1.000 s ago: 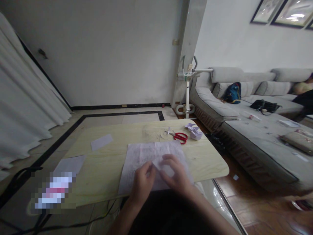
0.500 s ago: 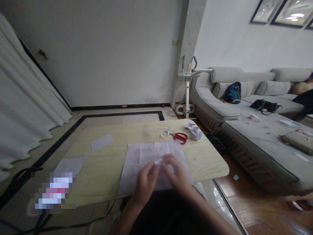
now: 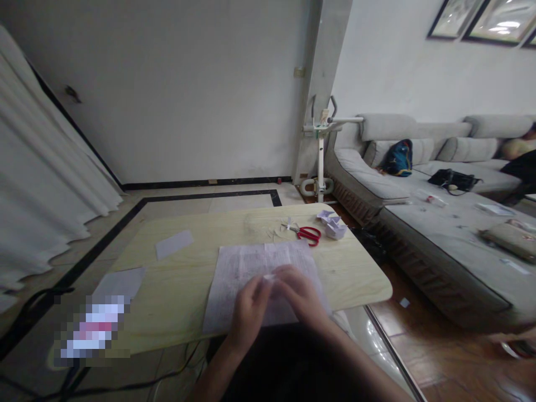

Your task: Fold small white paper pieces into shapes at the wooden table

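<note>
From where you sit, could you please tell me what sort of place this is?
Probably a home living room: there's a long grey sofa, framed pictures and a white curtain.

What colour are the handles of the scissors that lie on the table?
The scissor handles are red; they show best in the head view.

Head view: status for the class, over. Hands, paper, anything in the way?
Left hand and right hand pinch small white paper. Large sheet beneath. Red-handled scissors beyond sheet, clear of hands.
</note>
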Demonstrator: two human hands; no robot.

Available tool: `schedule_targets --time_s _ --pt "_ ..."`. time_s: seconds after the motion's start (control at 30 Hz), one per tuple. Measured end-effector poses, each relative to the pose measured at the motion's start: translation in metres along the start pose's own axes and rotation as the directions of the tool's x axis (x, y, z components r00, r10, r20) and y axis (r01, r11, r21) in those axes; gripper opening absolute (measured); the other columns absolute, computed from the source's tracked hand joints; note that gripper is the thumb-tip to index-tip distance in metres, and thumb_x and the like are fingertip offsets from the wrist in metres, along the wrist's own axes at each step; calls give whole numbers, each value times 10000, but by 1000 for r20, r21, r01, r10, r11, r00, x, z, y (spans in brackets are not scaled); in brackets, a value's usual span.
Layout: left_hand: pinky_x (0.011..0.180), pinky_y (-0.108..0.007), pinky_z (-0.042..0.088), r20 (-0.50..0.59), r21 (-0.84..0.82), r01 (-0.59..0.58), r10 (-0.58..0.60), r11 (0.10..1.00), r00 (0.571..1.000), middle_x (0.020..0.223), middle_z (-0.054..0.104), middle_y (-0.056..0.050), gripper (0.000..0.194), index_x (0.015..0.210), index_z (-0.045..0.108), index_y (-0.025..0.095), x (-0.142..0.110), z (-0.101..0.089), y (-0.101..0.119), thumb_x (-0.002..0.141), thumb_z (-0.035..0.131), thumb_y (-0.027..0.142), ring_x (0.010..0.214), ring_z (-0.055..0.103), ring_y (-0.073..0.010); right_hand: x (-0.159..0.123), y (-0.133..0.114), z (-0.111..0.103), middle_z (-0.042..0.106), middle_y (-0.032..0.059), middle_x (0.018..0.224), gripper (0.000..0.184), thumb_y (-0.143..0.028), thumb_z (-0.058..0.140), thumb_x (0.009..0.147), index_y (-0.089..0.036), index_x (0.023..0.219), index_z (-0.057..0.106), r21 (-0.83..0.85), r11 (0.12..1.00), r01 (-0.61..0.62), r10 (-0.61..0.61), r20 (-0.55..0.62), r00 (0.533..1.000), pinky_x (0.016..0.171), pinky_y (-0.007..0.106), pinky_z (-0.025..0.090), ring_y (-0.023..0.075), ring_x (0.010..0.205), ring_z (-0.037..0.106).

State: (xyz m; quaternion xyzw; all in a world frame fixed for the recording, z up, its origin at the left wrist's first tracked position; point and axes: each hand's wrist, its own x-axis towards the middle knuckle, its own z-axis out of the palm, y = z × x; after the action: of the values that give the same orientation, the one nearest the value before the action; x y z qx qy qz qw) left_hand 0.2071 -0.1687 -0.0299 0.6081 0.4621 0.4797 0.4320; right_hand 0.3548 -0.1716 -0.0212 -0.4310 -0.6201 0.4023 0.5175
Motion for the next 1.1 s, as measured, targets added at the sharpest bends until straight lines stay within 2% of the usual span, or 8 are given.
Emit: schedule_targets --time_s 0.13,0.23,0.37,0.5,0.7,0.83,0.97,1.1 --pt "616 -218 511 -18 24 -7 7 1000 1000 713 668 1 233 820 625 181 1 0 -4 929 527 362 680 646 -162 1 -3 -4 615 71 1026 95 -245 614 873 -184 839 679 -28 999 17 -18 -17 1000 799 321 495 196 906 620" --pt "613 -213 513 30 7 -21 20 1000 999 728 671 5 208 850 629 185 0 1 -9 928 532 351 687 653 -159 3 -3 -7 629 65 1001 70 -187 621 842 -192 890 672 -87 994 73 -78 -59 995 790 316 490 204 941 603" --pt "664 -233 532 115 -10 -36 37 999 993 811 703 -11 193 967 656 187 -2 3 -16 903 581 353 759 677 -176 4 -2 -7 647 44 939 94 -168 659 812 -204 895 686 -128 988 90 -93 -19 995 770 307 483 190 885 602" --pt "681 -252 538 135 -19 -1 4 1000 991 823 712 -23 196 972 668 179 -3 3 -17 888 597 341 761 678 -180 5 -5 -8 648 25 843 18 -189 699 796 -199 807 688 -139 988 67 -71 -25 997 741 293 466 176 810 597" --pt "609 -250 545 118 -209 189 -168 959 979 807 705 -16 317 1045 625 174 -1 5 -15 800 707 360 677 665 -163 7 -6 -10 620 0 679 146 -289 710 786 -188 704 645 1 994 -107 107 -94 990 644 281 447 162 665 575" --pt "671 -255 547 181 -242 210 -169 947 969 833 716 -29 197 920 655 167 0 5 -13 809 697 324 740 673 -168 7 -2 -7 599 -19 633 214 -365 737 738 -197 694 613 214 958 -189 224 -151 963 613 277 452 158 620 565" --pt "672 -242 536 103 -201 163 -145 966 984 793 717 -18 127 887 663 171 0 1 -8 823 660 281 730 671 -160 7 -2 -6 579 -25 631 232 -361 750 717 -192 671 597 263 941 -212 259 -157 953 611 259 440 142 620 540" --pt "654 -248 544 -15 -190 172 -178 967 984 731 715 -8 220 934 662 172 2 -3 -6 790 694 334 694 669 -166 7 -2 -9 559 -30 605 234 -368 730 729 -189 670 591 228 948 -221 250 -105 963 584 247 419 131 590 509"
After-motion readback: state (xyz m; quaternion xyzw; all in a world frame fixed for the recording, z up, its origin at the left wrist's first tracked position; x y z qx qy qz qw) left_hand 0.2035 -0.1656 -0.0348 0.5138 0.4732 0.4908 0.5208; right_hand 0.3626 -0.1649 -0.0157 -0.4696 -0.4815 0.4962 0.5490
